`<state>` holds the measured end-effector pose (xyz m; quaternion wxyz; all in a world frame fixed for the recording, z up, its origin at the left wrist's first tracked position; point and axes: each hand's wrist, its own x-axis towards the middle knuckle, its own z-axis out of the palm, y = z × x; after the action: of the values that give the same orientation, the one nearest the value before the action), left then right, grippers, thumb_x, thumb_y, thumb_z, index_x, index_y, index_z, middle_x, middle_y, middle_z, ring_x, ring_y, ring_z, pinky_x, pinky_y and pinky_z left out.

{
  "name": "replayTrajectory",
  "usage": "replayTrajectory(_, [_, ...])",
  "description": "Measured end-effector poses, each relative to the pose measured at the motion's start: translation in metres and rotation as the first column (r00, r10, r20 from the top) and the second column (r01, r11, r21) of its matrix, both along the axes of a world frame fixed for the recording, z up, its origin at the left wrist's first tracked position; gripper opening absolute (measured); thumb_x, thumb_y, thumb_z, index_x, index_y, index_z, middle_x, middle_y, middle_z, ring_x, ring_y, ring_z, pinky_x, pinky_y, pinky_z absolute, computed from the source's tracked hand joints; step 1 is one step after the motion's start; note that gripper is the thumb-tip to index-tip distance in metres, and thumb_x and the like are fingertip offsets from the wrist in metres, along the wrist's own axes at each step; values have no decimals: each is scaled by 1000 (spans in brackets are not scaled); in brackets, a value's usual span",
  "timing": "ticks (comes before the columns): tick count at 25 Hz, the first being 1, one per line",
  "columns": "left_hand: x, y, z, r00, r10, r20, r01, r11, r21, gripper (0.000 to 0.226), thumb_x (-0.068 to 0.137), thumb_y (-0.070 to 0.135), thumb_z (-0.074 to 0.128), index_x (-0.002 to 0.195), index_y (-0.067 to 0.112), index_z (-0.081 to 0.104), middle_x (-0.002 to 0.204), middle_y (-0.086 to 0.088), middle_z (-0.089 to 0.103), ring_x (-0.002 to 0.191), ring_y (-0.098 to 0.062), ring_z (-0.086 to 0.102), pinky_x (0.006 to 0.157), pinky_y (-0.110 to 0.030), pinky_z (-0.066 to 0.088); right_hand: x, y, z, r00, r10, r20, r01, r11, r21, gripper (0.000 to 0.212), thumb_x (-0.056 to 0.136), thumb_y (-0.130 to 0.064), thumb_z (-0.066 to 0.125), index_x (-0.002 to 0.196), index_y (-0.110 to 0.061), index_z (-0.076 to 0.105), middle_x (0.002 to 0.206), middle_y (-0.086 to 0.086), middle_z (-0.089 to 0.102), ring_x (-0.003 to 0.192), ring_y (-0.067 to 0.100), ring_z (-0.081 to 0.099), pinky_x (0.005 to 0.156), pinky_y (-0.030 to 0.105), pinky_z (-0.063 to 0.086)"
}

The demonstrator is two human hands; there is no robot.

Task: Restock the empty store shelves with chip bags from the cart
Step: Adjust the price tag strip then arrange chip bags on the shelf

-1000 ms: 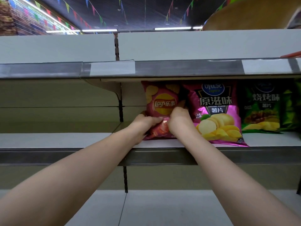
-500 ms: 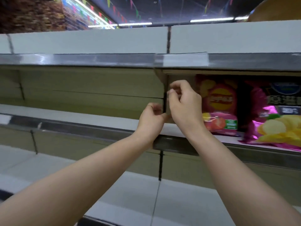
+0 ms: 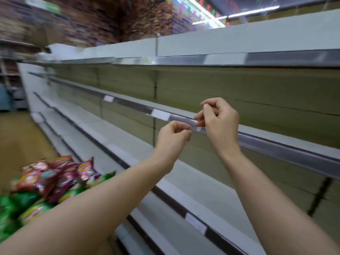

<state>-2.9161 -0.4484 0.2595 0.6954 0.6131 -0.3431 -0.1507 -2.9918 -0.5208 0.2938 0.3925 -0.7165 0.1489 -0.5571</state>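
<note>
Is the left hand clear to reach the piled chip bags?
Probably yes: the left hand holds nothing, and only open air lies between it and the chip bags lower left.

Left hand (image 3: 173, 137): bare, with a thin gold-coloured metal ring (image 3: 171, 123) on one finger.
Right hand (image 3: 219, 122): bare.
Left forearm (image 3: 92, 203): bare to the picture's edge.
Right forearm (image 3: 266, 190): bare likewise.

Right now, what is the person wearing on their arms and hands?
The left arm and right arm are bare as far as the view shows, with no sleeves, watch or bracelet. The left hand wears a thin gold ring on one finger. The right hand wears nothing. There are no gloves.
</note>
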Motion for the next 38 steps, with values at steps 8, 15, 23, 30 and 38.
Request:
replayTrajectory(8, [156, 134, -50, 952, 288, -101, -280, 956, 81, 16, 88, 1, 52, 81, 14, 57, 74, -2, 56, 67, -12, 55, 58, -17, 43, 175, 97, -45, 962, 263, -72, -253, 960, 121, 27, 91, -3, 44, 76, -22, 55, 64, 3, 62, 57, 15, 60, 62, 32, 55])
replayTrajectory(15, [245, 210, -113, 815, 530, -235, -488, 846, 214, 19, 88, -3, 51, 78, 13, 56, 75, -6, 56, 64, -12, 52, 55, -19, 43, 294, 133, -112, 842, 463, -276, -413, 883, 222, 28, 90, -2, 44, 74, -21, 56, 66, 4, 62, 59, 15, 60, 59, 25, 51])
replayTrajectory(23, [361, 214, -188, 632, 704, -324, -557, 704, 441, 13, 89, 1, 53, 83, 13, 53, 79, -6, 55, 70, -18, 51, 74, -36, 46, 446, 124, -190, 595, 600, -535, -495, 798, 344, 27, 92, -10, 47, 72, -24, 57, 80, 8, 64, 72, 23, 63, 68, 38, 54])
replayTrajectory(30, [443, 186, -243, 450, 824, -344, -526, 556, 644, 19, 91, 17, 59, 103, 11, 46, 98, -8, 54, 86, -20, 53, 73, -32, 44, 560, 101, -265, 329, 609, -722, -514, 757, 404, 22, 94, -13, 47, 111, -8, 59, 100, 6, 61, 92, 22, 59, 59, 19, 43])
replayTrajectory(38, [480, 183, -291, 217, 892, -397, -486, 452, 748, 90, 79, 47, 69, 142, 6, 19, 139, -17, 42, 123, -36, 48, 102, -47, 41, 601, 106, -350, -93, 579, -810, -470, 691, 548, 71, 80, -31, 71, 137, -10, 35, 128, 8, 55, 110, 25, 56, 87, 32, 47])
